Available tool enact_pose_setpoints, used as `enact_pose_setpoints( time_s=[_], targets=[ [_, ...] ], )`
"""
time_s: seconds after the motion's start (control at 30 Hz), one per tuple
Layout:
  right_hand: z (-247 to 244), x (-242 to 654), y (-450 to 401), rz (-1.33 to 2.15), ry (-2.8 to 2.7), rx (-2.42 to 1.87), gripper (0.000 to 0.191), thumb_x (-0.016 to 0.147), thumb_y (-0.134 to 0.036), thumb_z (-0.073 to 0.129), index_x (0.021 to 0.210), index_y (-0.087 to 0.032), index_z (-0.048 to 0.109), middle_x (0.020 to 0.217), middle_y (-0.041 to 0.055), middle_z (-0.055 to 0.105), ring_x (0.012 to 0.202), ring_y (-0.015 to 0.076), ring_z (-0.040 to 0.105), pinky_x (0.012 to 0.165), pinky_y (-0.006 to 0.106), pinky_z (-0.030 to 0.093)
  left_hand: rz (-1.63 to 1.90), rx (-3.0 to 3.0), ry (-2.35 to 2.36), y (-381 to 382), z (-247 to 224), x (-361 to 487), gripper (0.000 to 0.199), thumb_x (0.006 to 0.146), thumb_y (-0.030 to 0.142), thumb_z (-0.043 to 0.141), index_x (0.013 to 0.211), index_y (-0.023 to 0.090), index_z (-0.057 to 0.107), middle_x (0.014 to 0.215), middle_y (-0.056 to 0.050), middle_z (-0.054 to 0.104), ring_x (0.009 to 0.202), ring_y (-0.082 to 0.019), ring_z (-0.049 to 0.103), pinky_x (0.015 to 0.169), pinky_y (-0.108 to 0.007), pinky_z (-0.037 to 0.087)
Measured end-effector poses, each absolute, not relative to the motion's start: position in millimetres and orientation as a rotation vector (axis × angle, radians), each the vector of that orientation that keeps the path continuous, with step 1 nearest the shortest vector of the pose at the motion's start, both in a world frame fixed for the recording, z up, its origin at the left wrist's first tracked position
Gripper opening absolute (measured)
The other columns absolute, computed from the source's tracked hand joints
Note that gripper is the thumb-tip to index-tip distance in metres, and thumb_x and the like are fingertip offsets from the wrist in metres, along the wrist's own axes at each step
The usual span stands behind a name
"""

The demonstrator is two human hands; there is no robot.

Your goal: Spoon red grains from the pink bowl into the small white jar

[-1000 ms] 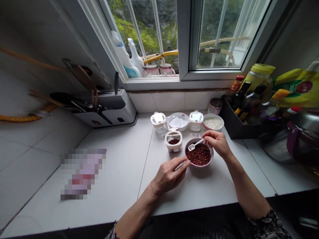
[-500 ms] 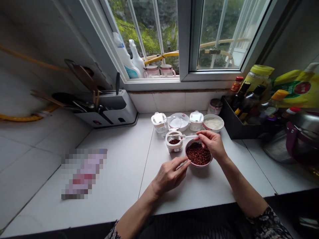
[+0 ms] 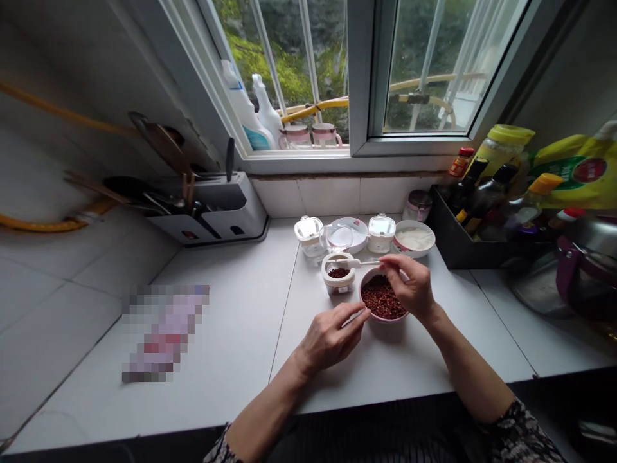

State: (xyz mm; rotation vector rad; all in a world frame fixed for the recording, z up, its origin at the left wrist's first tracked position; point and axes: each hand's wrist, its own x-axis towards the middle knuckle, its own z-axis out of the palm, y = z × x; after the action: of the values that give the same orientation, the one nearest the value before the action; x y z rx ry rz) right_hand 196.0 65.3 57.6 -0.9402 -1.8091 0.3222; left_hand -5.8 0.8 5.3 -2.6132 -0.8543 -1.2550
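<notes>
My right hand (image 3: 409, 283) pinches the handle of a small white spoon (image 3: 357, 263). The spoon's head is over the mouth of an open clear jar (image 3: 339, 287) with a white rim, which has dark red peppercorn-like grains inside. Beside that jar, to the right, stands a bowl (image 3: 375, 314) with a pink rim, well filled with the same dark red grains (image 3: 383, 297). My left hand (image 3: 332, 334) steadies the bowl, fingertips on its near left rim; the thumb is mostly hidden. Part of the bowl's right side is behind my right hand.
Behind the jar stand two white-lidded jars (image 3: 309, 236) (image 3: 381, 233), a plate (image 3: 355, 233) and a bowl of white grains (image 3: 414, 239). A black bottle box (image 3: 463, 251) and a metal pot (image 3: 535, 289) are right. A utensil holder (image 3: 226, 218) stands back left.
My right hand has shifted slightly and turned with the spoon, whose head has moved from near the jar's right rim to over its mouth. My left hand stays at the bowl.
</notes>
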Motion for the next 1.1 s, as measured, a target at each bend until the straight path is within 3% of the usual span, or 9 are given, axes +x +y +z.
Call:
enact_pose_setpoints(
  time_s=[0.2, 0.5, 0.87, 1.1],
  targets=[
    [55, 219, 79, 0.393, -1.789, -1.181, 0.017, 0.079, -0.018, 0.049, 0.073, -0.018, 0.065, 0.056, -0.0014, 0.060, 0.050, 0.0126, 0.054, 0.053, 0.024, 0.043, -1.279, -2.626, -0.851, 1, 4, -6, 0.029, 0.094, 0.009, 0.051, 0.122, 0.014, 0.059, 0.109, -0.014, 0.068, 0.089, -0.017, 0.070, 0.072, -0.028, 0.061],
    [49, 214, 78, 0.461, -1.945, -1.201, 0.020, 0.079, -0.017, 0.048, 0.075, -0.020, 0.067, 0.067, 0.0016, 0.069, 0.061, 0.0153, 0.062, 0.063, 0.026, 0.045, -1.265, -2.645, -0.858, 1, 3, -7, 0.033, 0.094, 0.008, 0.051, 0.125, 0.015, 0.059, 0.110, -0.014, 0.068, 0.092, -0.018, 0.069, 0.073, -0.028, 0.061],
    [52, 219, 82, 0.795, -1.683, -1.182, 0.016, 0.073, -0.020, 0.050, 0.071, -0.018, 0.066, 0.055, -0.0014, 0.063, 0.053, 0.0137, 0.057, 0.056, 0.025, 0.045, -1.250, -2.640, -0.864, 1, 5, -8, 0.032, 0.094, 0.009, 0.051, 0.125, 0.015, 0.058, 0.108, -0.013, 0.069, 0.090, -0.017, 0.070, 0.073, -0.028, 0.061],
    [52, 219, 81, 0.624, -1.802, -1.187, 0.018, 0.075, -0.019, 0.048, 0.069, -0.020, 0.065, 0.057, -0.0012, 0.060, 0.056, 0.0138, 0.055, 0.056, 0.024, 0.042, -1.243, -2.629, -0.870, 1, 4, -7, 0.032, 0.094, 0.009, 0.052, 0.125, 0.015, 0.058, 0.107, -0.013, 0.069, 0.093, -0.019, 0.070, 0.073, -0.028, 0.061]
  ],
)
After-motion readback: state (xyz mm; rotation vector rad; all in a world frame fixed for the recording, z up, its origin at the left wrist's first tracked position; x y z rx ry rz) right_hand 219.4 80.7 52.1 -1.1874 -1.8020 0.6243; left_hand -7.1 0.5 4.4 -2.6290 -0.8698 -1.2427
